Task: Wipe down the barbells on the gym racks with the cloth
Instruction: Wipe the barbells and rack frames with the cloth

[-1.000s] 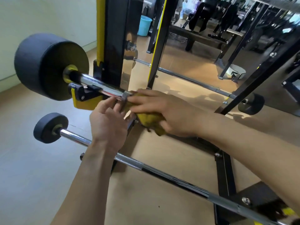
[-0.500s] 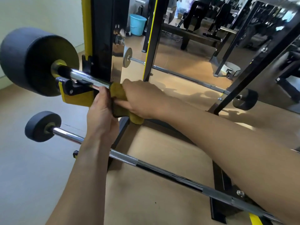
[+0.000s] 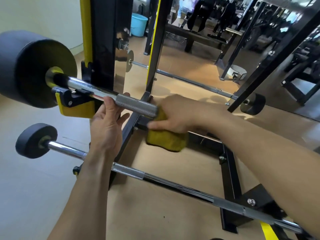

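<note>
— Which way does the bar [image 3: 110,97] run?
— From upper left toward frame centre. The left hand [image 3: 108,125] cups it loosely; the right hand [image 3: 180,115], seemingly wrapped around it, grips the cloth [image 3: 166,138].

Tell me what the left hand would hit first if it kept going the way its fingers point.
Likely the upper barbell: the left hand points up at its shaft, fingertips about touching it beside the knurled section, though depth is unclear.
</note>
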